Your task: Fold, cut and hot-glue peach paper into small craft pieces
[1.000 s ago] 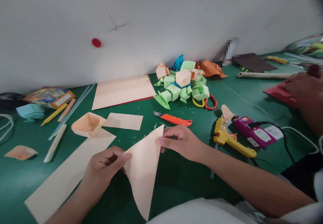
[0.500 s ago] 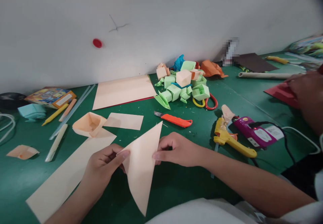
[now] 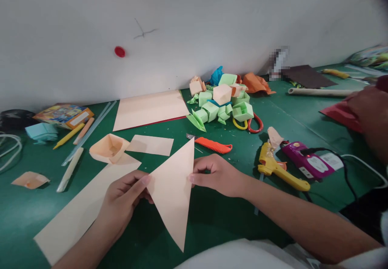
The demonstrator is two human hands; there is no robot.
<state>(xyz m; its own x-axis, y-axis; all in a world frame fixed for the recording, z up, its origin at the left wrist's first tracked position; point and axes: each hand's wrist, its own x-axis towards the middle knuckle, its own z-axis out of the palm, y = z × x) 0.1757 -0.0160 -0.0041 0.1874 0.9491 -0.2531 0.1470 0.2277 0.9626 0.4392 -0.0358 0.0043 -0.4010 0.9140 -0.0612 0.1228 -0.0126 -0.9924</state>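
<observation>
A pale peach sheet of paper [image 3: 174, 188], triangular in outline, is held up off the table between my two hands. My left hand [image 3: 129, 190] pinches its left corner, thumb on top. At its right edge, my right hand [image 3: 210, 176] grips the paper between thumb and bent fingers. Under my left forearm lies a long peach paper strip [image 3: 81, 204]. Just beyond are a folded peach paper box [image 3: 106, 149] and a small paper rectangle [image 3: 151, 144]. An orange utility knife [image 3: 214, 145] rests behind the held paper.
A yellow glue gun [image 3: 283, 174] lies right of my right hand, beside a purple power strip [image 3: 315, 162] with cables. Folded paper pieces [image 3: 222, 99] pile up near the wall, with scissors [image 3: 254, 123] in front. Another person's hand [image 3: 371, 115] holds red paper at far right.
The held paper has turned to face me more squarely and looks flatter, its lower tip shifting right. Both hands keep their grip. The whole view has shifted slightly.
</observation>
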